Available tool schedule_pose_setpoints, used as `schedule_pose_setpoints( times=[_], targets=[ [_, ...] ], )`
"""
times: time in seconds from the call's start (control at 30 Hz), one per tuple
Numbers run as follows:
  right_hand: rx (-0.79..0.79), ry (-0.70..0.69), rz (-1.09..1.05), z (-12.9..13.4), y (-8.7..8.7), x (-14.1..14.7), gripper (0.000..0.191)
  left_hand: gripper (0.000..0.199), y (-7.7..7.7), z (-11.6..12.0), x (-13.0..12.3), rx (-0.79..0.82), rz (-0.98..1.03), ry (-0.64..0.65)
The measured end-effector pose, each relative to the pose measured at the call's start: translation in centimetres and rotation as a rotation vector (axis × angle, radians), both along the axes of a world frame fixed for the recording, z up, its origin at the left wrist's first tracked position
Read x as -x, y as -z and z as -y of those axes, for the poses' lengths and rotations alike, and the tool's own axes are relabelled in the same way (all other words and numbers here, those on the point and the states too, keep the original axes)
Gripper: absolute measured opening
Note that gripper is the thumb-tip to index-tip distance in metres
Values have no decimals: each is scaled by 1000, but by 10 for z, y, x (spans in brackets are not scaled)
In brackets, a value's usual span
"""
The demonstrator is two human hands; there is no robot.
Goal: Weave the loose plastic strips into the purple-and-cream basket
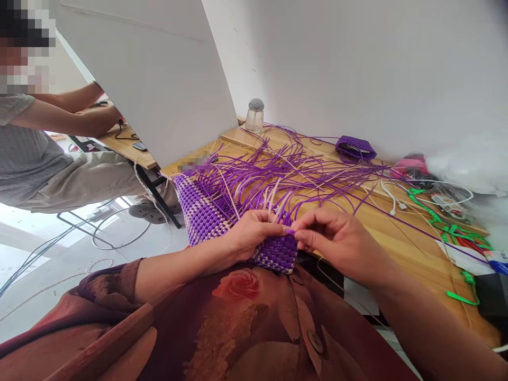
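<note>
A half-woven basket (206,214) of purple and cream plastic strips rests against my lap at the table's edge, its long loose strips (273,169) fanning out over the tabletop. My left hand (254,233) is closed on the basket's upper edge, thumb on top and fingers behind the weave. At the near right corner, my right hand (337,241) pinches a short purple strip (290,232) between thumb and forefinger, close to my left thumb tip. Part of the basket's front is hidden by my left hand and forearm.
A clear bottle with a grey lid (255,115) stands at the back of the wooden table (389,233). Further right are a purple woven pouch (355,148), a white cable (392,203), green strips (464,235) and plastic bags (468,164). A person (35,143) sits left beyond a white partition (151,69).
</note>
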State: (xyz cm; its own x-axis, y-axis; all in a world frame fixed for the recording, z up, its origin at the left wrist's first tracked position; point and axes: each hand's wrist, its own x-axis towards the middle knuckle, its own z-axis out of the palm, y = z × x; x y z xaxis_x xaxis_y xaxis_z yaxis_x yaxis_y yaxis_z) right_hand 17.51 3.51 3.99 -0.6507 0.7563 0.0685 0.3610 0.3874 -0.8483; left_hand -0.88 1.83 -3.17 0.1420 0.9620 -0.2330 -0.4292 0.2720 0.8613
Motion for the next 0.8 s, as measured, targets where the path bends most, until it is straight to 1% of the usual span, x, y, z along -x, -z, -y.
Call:
schedule_pose_setpoints(
  times=[0.07, 0.13, 0.2, 0.33, 0.4, 0.43, 0.53, 0.57, 0.6, 0.63, 0.67, 0.77, 0.8],
  targets=[
    [133, 154, -60, -13, 11, 5, 20, 34, 0, 0, 0, -5, 6, 12],
    [210, 234, -49, -22, 17, 8, 27, 36, 0, 1, 0, -2, 5, 17],
    [232, 248, -15, -26, 19, 9, 27, 36, 0, 1, 0, 4, 3, 16],
    [218, 190, -34, -25, 17, 13, 22, 36, 1, 1, -1, -17, 1, 21],
    [128, 153, -35, -22, 17, 17, 22, 35, 2, 1, -1, -42, -1, 16],
    [33, 135, -1, -21, 17, 20, 20, 34, 2, 0, -1, -48, -1, 12],
    [-397, 90, 195, -13, 15, 29, 8, 31, 4, -1, -1, -44, -8, 6],
    [-527, 88, 242, -10, 11, 32, 8, 30, 5, -1, -1, -45, -11, 6],
    [-611, 98, 260, -8, 7, 33, 7, 29, 5, -1, -2, -48, -15, 7],
    [-627, 103, 256, -5, 1, 34, 7, 27, 6, -2, -2, -51, -16, 6],
    [-576, 87, 245, -4, -8, 32, 9, 26, 7, -2, -3, -51, -15, 5],
    [-306, -37, 233, -10, -38, 18, 24, 27, 7, -4, -4, -9, -12, -3],
    [-300, -50, 233, -14, -48, 11, 27, 27, 7, -4, -5, 10, -15, -7]
  ],
)
